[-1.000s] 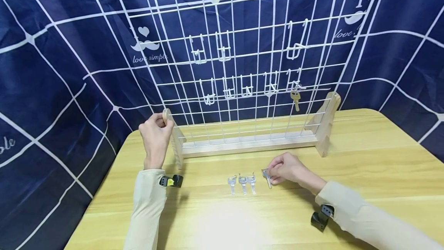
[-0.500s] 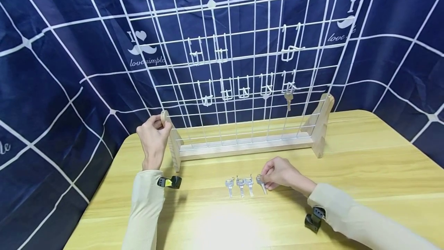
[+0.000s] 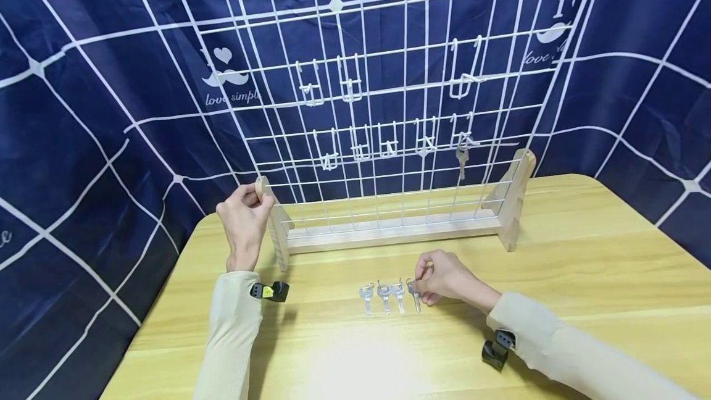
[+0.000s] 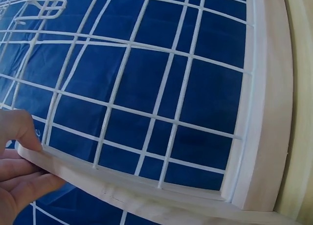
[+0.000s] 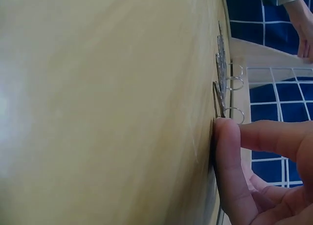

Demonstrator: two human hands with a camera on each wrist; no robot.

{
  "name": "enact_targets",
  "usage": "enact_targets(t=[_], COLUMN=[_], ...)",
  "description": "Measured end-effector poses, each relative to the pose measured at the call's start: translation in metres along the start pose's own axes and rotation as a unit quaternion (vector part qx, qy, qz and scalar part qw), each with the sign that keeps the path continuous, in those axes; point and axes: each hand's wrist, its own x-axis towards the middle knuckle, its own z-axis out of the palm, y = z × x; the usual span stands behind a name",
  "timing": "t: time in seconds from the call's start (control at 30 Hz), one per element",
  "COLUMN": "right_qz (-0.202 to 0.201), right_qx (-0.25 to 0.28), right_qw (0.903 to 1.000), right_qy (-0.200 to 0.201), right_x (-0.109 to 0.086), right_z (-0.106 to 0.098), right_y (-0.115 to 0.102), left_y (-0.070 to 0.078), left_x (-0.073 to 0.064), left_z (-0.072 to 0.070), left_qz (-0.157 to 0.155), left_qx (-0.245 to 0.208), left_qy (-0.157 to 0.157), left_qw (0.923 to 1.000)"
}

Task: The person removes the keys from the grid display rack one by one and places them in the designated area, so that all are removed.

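My left hand (image 3: pixel 244 224) pinches the top of the wooden end support (image 3: pixel 278 230) of a white wire grid rack. In the left wrist view, its thumb and fingers lie on either side of that wood (image 4: pixel 78 178). My right hand (image 3: pixel 449 278) pinches a silver key (image 3: pixel 416 302) with a ring, at the right end of a short row. The key lies at the tabletop. Beside it are more silver keys (image 3: pixel 384 299) with rings, laid side by side. In the right wrist view, thumb and index finger (image 5: pixel 274 139) meet at the key, hiding part of it.
Several white wire hooks (image 3: pixel 389 148) hang on the grid in two rows. A brass-coloured key (image 3: pixel 462 162) hangs from the lower right hook. The rack's wooden base bar (image 3: pixel 389 234) runs behind the keys on the wooden table (image 3: pixel 583 239). A blue patterned cloth (image 3: pixel 83 141) surrounds the table.
My right hand has moved left with its key, bringing it close beside the others and turning it more in line with them. My left hand stays on the support. The view has shifted slightly.
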Motion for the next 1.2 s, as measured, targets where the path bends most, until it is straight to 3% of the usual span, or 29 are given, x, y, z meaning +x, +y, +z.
enact_targets(t=[0.43, 0.87, 0.97, 1.07, 1.13, 1.2], right_qz=[0.005, 0.014, 0.003, -0.024, -0.063, -0.110], right_qx=[-0.025, 0.004, 0.032, 0.055, 0.053, 0.040], right_qw=[0.9997, 0.9997, 0.9987, 0.9979, 0.9966, 0.9904], right_qy=[-0.007, -0.021, -0.039, -0.026, 0.010, 0.073], right_x=[0.000, 0.000, -0.004, -0.008, -0.013, -0.017], right_z=[0.001, 0.000, -0.010, -0.032, -0.051, -0.070], right_y=[0.003, 0.000, -0.003, -0.013, -0.024, -0.035], left_y=[0.007, 0.007, 0.007, 0.007, 0.008, 0.008], left_x=[0.000, 0.000, 0.000, 0.000, 0.001, 0.000], left_z=[-0.003, -0.003, -0.002, -0.002, -0.002, -0.003], left_qz=[-0.053, -0.045, -0.049, -0.053, -0.056, -0.058], left_qx=[0.023, 0.015, 0.021, 0.022, 0.021, 0.020], left_qy=[-0.028, -0.024, -0.027, -0.033, -0.034, -0.033], left_qw=[0.9979, 0.9986, 0.9982, 0.9978, 0.9977, 0.9976])
